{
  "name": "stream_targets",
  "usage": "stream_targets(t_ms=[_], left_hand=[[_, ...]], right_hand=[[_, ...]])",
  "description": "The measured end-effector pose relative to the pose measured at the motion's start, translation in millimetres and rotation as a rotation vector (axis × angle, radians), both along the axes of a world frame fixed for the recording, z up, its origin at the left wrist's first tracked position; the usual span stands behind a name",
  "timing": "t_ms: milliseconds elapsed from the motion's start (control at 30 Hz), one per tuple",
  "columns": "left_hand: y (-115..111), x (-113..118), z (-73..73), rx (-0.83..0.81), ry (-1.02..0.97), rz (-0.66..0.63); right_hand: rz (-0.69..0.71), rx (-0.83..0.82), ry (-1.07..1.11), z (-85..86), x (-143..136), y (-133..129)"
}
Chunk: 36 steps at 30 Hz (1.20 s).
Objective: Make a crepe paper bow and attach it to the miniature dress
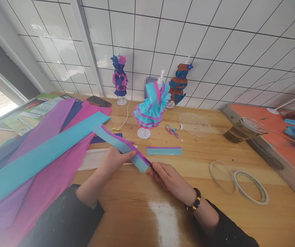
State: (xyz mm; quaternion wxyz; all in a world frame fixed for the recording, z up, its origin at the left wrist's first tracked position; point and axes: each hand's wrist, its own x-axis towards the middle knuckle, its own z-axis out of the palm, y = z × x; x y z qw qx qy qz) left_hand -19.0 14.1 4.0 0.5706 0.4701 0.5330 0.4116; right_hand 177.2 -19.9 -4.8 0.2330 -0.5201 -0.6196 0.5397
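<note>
My left hand [116, 158] is closed on a long light-blue strip [121, 145] with a purple edge, thumb on top. At the strip's lower right end, my right hand [166, 176] is closed round dark scissors [153, 167], whose blades lie along the purple edge. The scissors' handles are mostly hidden by my fingers. A short blue strip with a purple edge [164, 151] lies flat on the table beyond my hands. Behind it stands a small dress form in a ruffled blue and purple paper dress [151, 108].
Blue, purple and pink paper sheets [57, 144] cover the left side. Two more dressed forms, one navy [120, 79] and one brown [178, 84], stand by the tiled wall. At right are tape rolls [251, 187], a lidded cup [245, 130] and a clear disc [195, 124].
</note>
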Motion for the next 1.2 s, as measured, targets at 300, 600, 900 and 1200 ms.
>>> stream_targets(t_ms=[300,600,900,1200], left_hand=[[-0.4,-0.4,-1.6,0.004,-0.009,-0.005],[0.4,-0.3,-1.9,-0.003,-0.017,-0.016],[-0.5,-1.0,-1.4,0.012,-0.022,-0.021],[0.2,-0.5,3.0,0.012,-0.019,-0.004]], right_hand=[[0.003,-0.001,-0.005,1.1,0.3,-0.1],[0.0,0.003,-0.004,0.6,0.1,0.0],[-0.007,0.0,-0.007,4.7,0.6,-1.0],[-0.008,-0.163,0.101,3.5,1.8,-0.6]])
